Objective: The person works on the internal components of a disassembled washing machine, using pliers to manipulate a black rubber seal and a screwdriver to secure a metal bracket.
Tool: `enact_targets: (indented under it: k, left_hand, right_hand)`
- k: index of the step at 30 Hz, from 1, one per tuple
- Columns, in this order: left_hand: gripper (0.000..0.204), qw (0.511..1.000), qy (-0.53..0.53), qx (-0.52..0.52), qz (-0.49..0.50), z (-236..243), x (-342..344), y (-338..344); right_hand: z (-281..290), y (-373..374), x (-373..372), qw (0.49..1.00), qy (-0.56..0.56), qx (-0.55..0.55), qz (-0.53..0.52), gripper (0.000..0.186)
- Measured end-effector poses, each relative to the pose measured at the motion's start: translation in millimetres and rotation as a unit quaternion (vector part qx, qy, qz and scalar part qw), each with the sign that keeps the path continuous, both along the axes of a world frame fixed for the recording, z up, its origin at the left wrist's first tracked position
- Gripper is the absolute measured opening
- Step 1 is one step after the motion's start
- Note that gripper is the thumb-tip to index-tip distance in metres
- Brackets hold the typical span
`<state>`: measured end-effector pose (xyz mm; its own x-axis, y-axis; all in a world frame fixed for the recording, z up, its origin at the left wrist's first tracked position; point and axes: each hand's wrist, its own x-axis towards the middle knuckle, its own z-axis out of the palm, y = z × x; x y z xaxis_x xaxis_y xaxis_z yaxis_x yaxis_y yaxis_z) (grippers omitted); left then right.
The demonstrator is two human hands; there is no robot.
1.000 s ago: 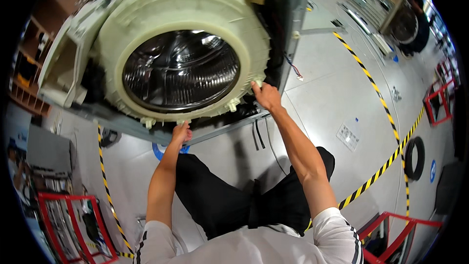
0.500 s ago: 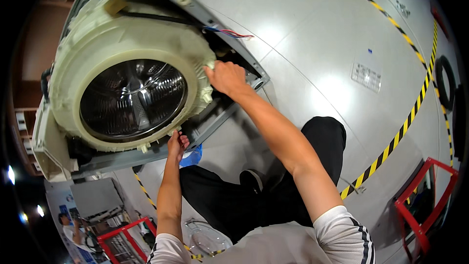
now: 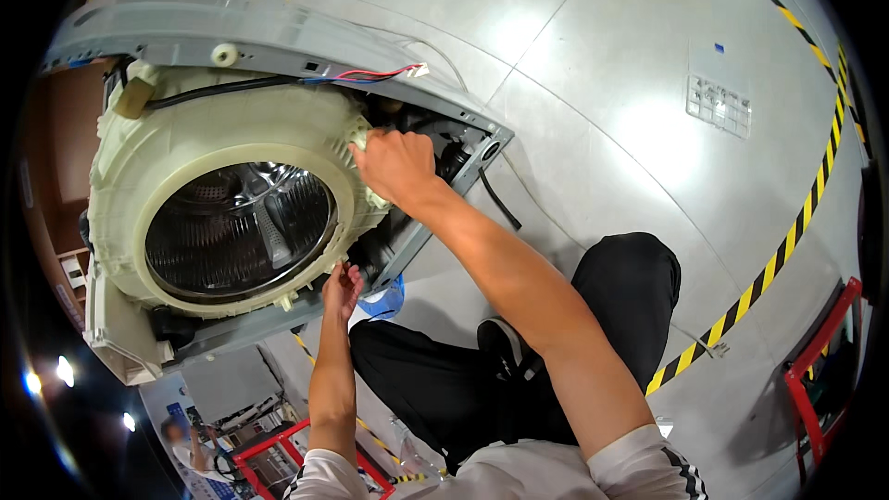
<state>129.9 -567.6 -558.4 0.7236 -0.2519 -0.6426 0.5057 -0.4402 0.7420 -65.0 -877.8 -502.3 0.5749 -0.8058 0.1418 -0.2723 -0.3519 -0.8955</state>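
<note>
I kneel before an opened washing machine with a cream plastic tub (image 3: 162,143) round a shiny steel drum (image 3: 213,231), inside a grey metal frame (image 3: 269,28). My right hand (image 3: 394,162) is closed on the tub's ribbed rim at the upper right, its fingertips partly hidden. My left hand (image 3: 343,287) grips a small cream tab (image 3: 335,267) at the tub's lower edge with curled fingers. Red, blue and black wires (image 3: 375,75) run along the frame's top, ending in a white connector (image 3: 417,68). A cream housing (image 3: 116,333) sits at the tub's lower left.
Wooden shelving (image 3: 56,204) stands left. A clear parts case (image 3: 718,106), cables and striped tape (image 3: 769,280) lie on the tiled floor. Red metal frames (image 3: 798,393) stand at lower right and left. A blue object (image 3: 384,301) lies below the machine. Another person (image 3: 190,454) is at lower left.
My view has tilted and turned, so the machine appears lower and more slanted, with more floor above it. Both hands stay on the tub's edge; my right hand has stayed at its right side.
</note>
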Motion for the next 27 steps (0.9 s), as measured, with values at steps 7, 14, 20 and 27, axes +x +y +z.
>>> enact_targets:
  k: [7, 14, 20, 27]
  left_hand:
    - [0.021, 0.995, -0.006, 0.095, -0.025, 4, -3, -10]
    - [0.019, 0.995, 0.044, 0.087, -0.032, 14, -1, -17]
    - [0.023, 0.994, 0.067, 0.063, -0.065, 14, 2, -16]
    - [0.032, 0.987, 0.001, 0.081, -0.138, 16, -25, -38]
  right_hand:
    - [-1, -2, 1, 0.999, -0.024, 0.038, 0.021, 0.043]
    - [-4, 11, 4, 0.988, -0.065, 0.14, 0.007, 0.046]
    - [-5, 15, 6, 0.974, -0.107, 0.198, -0.024, 0.045]
    - [-2, 75, 12, 0.94, -0.093, 0.285, 0.162, 0.043]
